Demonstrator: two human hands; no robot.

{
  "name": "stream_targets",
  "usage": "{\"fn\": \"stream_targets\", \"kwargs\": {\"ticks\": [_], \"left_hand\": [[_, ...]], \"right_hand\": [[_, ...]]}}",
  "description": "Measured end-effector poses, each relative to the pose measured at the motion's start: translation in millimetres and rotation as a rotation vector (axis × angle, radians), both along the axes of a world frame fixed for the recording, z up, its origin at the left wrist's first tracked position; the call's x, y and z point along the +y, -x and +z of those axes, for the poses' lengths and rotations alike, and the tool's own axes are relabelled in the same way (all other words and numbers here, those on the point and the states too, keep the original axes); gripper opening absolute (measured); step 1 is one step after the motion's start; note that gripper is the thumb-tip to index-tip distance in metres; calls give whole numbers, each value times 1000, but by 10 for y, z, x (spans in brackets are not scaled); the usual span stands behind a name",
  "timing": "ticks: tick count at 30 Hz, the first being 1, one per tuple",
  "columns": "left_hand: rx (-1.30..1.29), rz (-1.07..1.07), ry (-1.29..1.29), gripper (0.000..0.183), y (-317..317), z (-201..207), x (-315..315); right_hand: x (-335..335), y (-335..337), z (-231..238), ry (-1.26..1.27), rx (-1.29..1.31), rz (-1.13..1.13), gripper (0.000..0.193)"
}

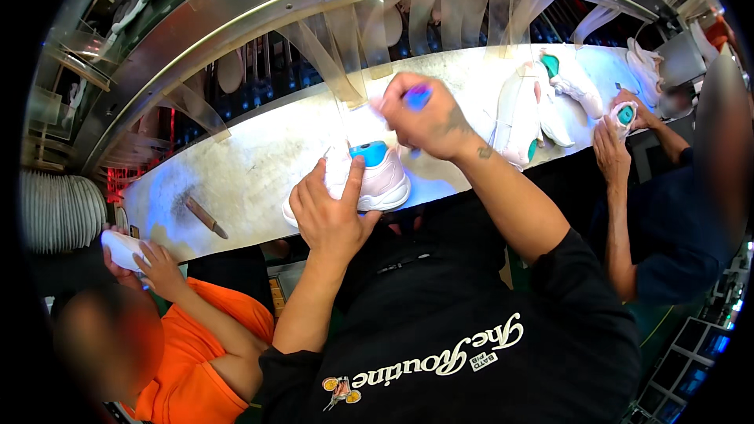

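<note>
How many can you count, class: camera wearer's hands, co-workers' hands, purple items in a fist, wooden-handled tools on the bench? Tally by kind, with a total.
Wearer's hands, left and right: 2
Co-workers' hands, left pair and right pair: 4
Purple item in fist: 1
Wooden-handled tool: 1
Total: 8

Translucent plastic strips [453, 25] hang from a grey metal beam [259, 21] beyond a whitish worktop [243, 155]; red light [118, 180] glows left.
</note>
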State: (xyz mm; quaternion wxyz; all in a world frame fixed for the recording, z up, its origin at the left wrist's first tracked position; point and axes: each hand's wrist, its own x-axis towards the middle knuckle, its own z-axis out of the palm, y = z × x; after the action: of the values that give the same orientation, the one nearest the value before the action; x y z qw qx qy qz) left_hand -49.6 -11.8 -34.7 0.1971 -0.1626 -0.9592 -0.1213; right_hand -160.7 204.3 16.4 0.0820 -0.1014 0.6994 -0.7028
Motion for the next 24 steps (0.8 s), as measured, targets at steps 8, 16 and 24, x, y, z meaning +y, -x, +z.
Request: {"fn": "stream_targets", "kwargs": {"ticks": [8,16,24], "left_hand": [[17,39,-15,96,-81,-37,253],[228,-37,-37,89,-8,-201,165],[189,-47,-25,106,11,-129,162]], "right_hand": [[-272,-314,-160,540,-338,59,38],[645,33,-103,497,-416,-31,33],[74,-233,-383,856,-380,20,33]]}}
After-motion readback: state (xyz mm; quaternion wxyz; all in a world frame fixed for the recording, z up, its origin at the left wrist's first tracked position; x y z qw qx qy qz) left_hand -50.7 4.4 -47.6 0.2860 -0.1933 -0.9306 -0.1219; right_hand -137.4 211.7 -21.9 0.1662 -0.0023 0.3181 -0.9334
